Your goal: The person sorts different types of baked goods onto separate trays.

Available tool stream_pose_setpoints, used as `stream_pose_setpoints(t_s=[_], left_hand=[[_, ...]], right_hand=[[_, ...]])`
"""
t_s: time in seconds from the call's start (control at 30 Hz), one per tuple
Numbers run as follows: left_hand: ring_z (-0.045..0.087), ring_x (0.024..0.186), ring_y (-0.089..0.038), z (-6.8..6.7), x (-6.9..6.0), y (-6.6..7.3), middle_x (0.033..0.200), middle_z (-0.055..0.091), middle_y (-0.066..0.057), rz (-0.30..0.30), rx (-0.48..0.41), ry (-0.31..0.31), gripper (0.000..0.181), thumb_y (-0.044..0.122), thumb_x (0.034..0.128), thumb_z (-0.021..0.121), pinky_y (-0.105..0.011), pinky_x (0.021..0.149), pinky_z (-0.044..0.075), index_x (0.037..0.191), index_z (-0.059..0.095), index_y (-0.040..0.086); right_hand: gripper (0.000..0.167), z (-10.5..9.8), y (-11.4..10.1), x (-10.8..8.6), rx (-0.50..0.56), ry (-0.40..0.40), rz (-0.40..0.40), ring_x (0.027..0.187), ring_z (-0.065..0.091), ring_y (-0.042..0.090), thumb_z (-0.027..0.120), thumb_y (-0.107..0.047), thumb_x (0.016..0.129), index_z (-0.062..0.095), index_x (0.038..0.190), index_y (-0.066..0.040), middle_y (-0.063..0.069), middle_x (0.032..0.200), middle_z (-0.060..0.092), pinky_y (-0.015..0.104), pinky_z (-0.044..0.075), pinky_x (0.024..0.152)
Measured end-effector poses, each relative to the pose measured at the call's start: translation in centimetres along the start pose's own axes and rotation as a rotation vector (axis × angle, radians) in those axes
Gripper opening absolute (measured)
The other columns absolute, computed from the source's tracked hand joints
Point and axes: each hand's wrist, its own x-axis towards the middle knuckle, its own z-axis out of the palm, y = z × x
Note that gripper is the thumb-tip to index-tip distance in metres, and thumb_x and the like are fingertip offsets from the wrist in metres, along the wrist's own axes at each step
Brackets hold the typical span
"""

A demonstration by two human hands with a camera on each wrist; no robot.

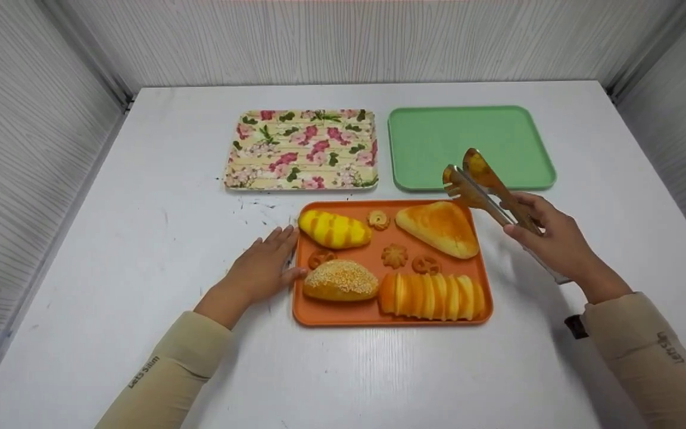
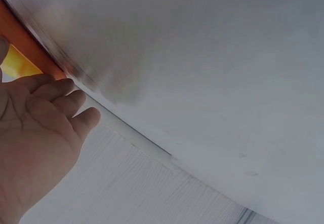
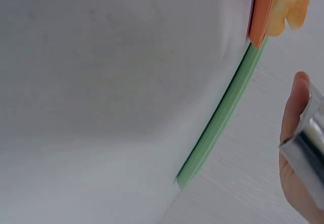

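The left hand (image 1: 258,269) rests at the left edge of an orange tray (image 1: 390,322), its fingers fairly straight and thumb at the rim; the left wrist view shows this hand (image 2: 43,127) beside the tray's orange side (image 2: 30,44). Metal tongs (image 1: 518,208) are held in the right hand (image 1: 557,241), their tips apart above the gap between the orange tray and the green tray. In the right wrist view the right hand (image 3: 293,158) grips the tongs (image 3: 306,158). The triangular bread (image 1: 438,229) lies nearest the tongs, on the orange tray.
On the orange tray also lie a yellow striped bread (image 1: 335,230), a seeded bun (image 1: 342,281), a sliced-looking loaf (image 1: 432,297) and several small cookies (image 1: 395,255). Behind stand a floral tray (image 1: 304,149) and a green tray (image 1: 468,137). Walls enclose the table's back and sides.
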Motion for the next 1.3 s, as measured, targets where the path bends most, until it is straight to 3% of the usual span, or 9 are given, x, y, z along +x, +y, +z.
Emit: stream_pose_setpoints(t_s=[0.17, 0.37, 0.57, 0.77, 0.93, 1.3], left_hand=[[0.011, 0.143, -0.029, 0.0, 0.0, 0.1, 0.158, 0.014, -0.010, 0.001, 0.002, 0.001, 0.080, 0.051, 0.0954, 0.048, -0.049, 0.113, 0.011, 0.152, 0.016, 0.005], [0.011, 0.143, -0.029, 0.0, 0.1, 0.0, 0.158, 0.014, -0.010, -0.002, 0.005, -0.005, 0.080, 0.051, 0.0952, 0.049, -0.050, 0.113, 0.012, 0.152, 0.017, 0.005], [0.011, 0.143, -0.029, 0.0, 0.1, 0.0, 0.158, 0.014, -0.010, -0.002, 0.001, -0.006, 0.080, 0.050, 0.0957, 0.048, -0.050, 0.113, 0.012, 0.153, 0.016, 0.005], [0.010, 0.144, -0.029, 0.0, 0.0, 0.0, 0.158, 0.014, -0.010, 0.001, 0.001, -0.006, 0.080, 0.050, 0.0956, 0.048, -0.049, 0.113, 0.012, 0.153, 0.015, 0.005], [0.010, 0.143, -0.029, 0.0, -0.1, 0.0, 0.158, 0.014, -0.011, 0.007, -0.007, -0.001, 0.080, 0.051, 0.0953, 0.048, -0.049, 0.113, 0.012, 0.152, 0.016, 0.004], [0.009, 0.144, -0.029, 0.0, -0.2, 0.0, 0.158, 0.013, -0.010, -0.002, -0.027, -0.006, 0.082, 0.054, 0.0943, 0.047, -0.048, 0.113, 0.011, 0.153, 0.015, 0.005]], right_hand=[[0.052, -0.1, 0.0, 0.0, -0.043, -0.042, -0.065, 0.091, 0.057, 0.008, 0.063, -0.022, 0.094, 0.043, 0.142, -0.019, 0.009, 0.126, 0.060, 0.024, 0.045, 0.067], [0.053, -0.1, -0.1, 0.1, -0.102, -0.089, -0.136, 0.092, 0.058, 0.013, 0.067, -0.018, 0.091, 0.047, 0.140, -0.017, 0.009, 0.118, 0.063, 0.030, 0.043, 0.069], [0.056, 0.0, -0.1, 0.2, -0.108, -0.136, -0.135, 0.096, 0.060, 0.026, 0.069, -0.018, 0.090, 0.047, 0.142, -0.016, 0.012, 0.111, 0.065, 0.040, 0.043, 0.072], [0.056, 0.0, 0.0, 0.2, -0.145, -0.173, -0.131, 0.097, 0.060, 0.028, 0.065, -0.026, 0.092, 0.045, 0.144, -0.017, 0.015, 0.116, 0.064, 0.045, 0.043, 0.076], [0.054, 0.2, 0.3, 0.1, -0.181, -0.176, -0.149, 0.085, 0.060, 0.023, 0.065, -0.028, 0.092, 0.048, 0.143, -0.018, 0.014, 0.117, 0.064, 0.037, 0.044, 0.069], [0.049, 0.8, 1.0, -0.3, -0.193, -0.102, -0.218, 0.058, 0.045, 0.016, 0.067, -0.019, 0.091, 0.054, 0.138, -0.015, 0.006, 0.091, 0.067, 0.026, 0.036, 0.053]])
